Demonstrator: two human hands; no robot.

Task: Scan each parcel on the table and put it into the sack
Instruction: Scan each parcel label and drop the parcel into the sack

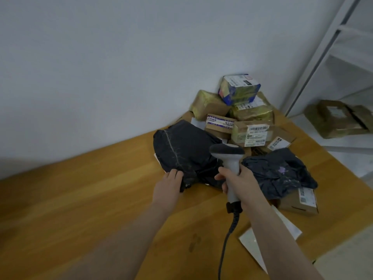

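Note:
A large dark plastic parcel (pixel 185 150) lies on the wooden table (pixel 90 199) in front of me. My left hand (pixel 169 183) grips its near edge. My right hand (pixel 240 182) holds a grey barcode scanner (pixel 229 156) by its handle, head pointed away over the dark parcel; its cable (pixel 226 245) trails toward me. A second dark bag parcel (pixel 278 172) lies to the right of the scanner. Behind them several taped cardboard boxes (pixel 242 114) are piled in the corner. No sack is in view.
A flat brown box (pixel 300 201) sits at the right table edge, with a white envelope (pixel 254 241) under my right forearm. White metal shelving (pixel 343 57) stands to the right, with brown parcels (pixel 337 118) on a low shelf. A white wall backs the table.

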